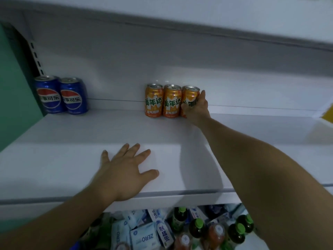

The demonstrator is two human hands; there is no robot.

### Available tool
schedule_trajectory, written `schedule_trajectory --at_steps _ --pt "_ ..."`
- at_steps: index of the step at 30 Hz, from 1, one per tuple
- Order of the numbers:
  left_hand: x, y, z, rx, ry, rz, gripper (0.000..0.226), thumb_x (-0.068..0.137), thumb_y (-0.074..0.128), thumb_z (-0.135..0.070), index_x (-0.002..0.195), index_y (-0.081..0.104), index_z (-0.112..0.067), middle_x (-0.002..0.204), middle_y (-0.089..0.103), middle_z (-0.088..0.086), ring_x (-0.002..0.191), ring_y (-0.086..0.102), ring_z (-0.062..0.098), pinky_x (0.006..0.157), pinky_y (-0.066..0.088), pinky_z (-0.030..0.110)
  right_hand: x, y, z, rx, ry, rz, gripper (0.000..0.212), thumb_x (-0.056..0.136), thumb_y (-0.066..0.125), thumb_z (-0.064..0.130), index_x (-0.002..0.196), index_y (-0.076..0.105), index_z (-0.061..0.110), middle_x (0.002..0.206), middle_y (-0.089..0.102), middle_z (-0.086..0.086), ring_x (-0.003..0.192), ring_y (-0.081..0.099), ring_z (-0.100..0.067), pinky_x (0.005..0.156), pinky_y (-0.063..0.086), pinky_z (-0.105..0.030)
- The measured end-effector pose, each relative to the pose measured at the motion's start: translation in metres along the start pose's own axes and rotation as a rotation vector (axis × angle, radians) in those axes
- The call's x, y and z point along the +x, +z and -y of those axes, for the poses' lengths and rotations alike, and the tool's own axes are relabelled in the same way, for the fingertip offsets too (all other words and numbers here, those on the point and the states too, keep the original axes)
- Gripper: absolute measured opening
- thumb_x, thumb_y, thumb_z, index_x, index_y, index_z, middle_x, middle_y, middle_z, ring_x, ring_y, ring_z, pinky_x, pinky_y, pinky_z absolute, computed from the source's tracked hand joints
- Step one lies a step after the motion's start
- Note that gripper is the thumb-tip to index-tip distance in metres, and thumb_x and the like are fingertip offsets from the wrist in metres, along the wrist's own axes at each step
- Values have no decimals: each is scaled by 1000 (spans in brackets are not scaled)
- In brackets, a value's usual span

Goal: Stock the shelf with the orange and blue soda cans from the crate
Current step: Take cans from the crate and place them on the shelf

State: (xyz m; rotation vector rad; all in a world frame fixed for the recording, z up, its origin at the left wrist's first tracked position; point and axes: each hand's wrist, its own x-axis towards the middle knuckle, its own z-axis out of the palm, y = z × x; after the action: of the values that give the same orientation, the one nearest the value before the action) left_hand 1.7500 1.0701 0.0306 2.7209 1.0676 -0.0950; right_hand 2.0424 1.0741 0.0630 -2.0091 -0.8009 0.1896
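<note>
Two blue soda cans [61,95] stand side by side at the back left of the white shelf [72,134]. Three orange soda cans stand in a row at the back middle. My right hand [197,108] grips the rightmost orange can [190,95], which stands upright on the shelf and touches the middle orange can [172,101]. The left orange can [153,101] stands beside them. My left hand [126,170] rests flat on the shelf's front part with fingers spread, holding nothing. The crate is not in view.
Another shelf board [198,18] overhangs above. A green wall [12,105] and a slotted upright bound the left side. Below the shelf's front edge lie white packets [142,235] and several green-capped bottles [198,228]. A yellow object [328,112] shows at the far right.
</note>
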Motion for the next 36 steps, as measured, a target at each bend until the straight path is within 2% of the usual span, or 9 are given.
schedule_trajectory --at_steps 4,7,11,14,20,25,29,33,36 --pt "-3 -4 -2 -7 1 16 80 79 20 -81 148 3 -45 159 -8 -15 146 -9 10 115 -8 56 -51 -43 -1 -293 -80 66 64 92 56 47 144 35 16 145 42 -13 133 41 -32 104 37 -38" --pt "-8 -10 -3 -8 3 46 84 78 23 -83 149 4 -43 159 -6 -12 147 -7 13 114 -6 58 -96 -92 -7 -492 -59 128 70 94 51 51 151 29 17 156 31 -7 140 33 -27 111 29 -35" --pt "-13 -27 -19 -159 25 89 89 75 38 -82 148 24 -34 160 12 -5 146 11 18 117 6 50 -158 -166 -17 -625 6 150 71 95 50 53 152 28 18 156 31 -8 133 43 -30 106 37 -36" --pt "-31 -36 -76 -319 241 100 74 83 55 -61 144 39 -22 155 29 -1 140 29 17 112 23 31 -202 -214 -29 -665 104 109 69 95 50 52 151 27 19 154 34 -7 132 43 -29 104 38 -37" --pt "-98 -11 -224 -216 697 176 61 88 57 -50 141 43 -23 152 34 0 136 35 18 107 29 26 -304 -290 -63 -754 308 43 69 95 50 51 151 29 19 155 33 -7 137 38 -28 108 37 -39" --pt "-150 45 -317 -145 954 328 70 85 58 -54 145 37 -24 153 32 -4 137 34 16 108 30 28 -397 -343 -111 -790 560 -32 66 91 55 53 146 38 22 147 44 -5 131 45 -25 104 42 -38" --pt "-188 90 -373 -79 1114 494 58 89 57 -46 142 41 -26 147 38 -6 133 37 15 103 32 26 -469 -374 -159 -761 763 -70 70 92 54 54 151 31 23 154 36 -5 138 37 -26 109 36 -39" --pt "-207 146 -433 41 1175 582 69 81 57 -60 140 43 -26 147 39 -4 131 41 16 107 37 32 -533 -398 -214 -683 871 -88 66 93 51 54 149 32 25 153 37 -3 137 38 -25 107 35 -37" --pt "-219 188 -474 149 1210 642 64 84 57 -55 138 46 -22 145 40 0 131 40 20 107 36 34 -574 -409 -254 -612 965 -83 57 93 52 50 143 41 24 143 49 -3 128 48 -23 96 41 -33"
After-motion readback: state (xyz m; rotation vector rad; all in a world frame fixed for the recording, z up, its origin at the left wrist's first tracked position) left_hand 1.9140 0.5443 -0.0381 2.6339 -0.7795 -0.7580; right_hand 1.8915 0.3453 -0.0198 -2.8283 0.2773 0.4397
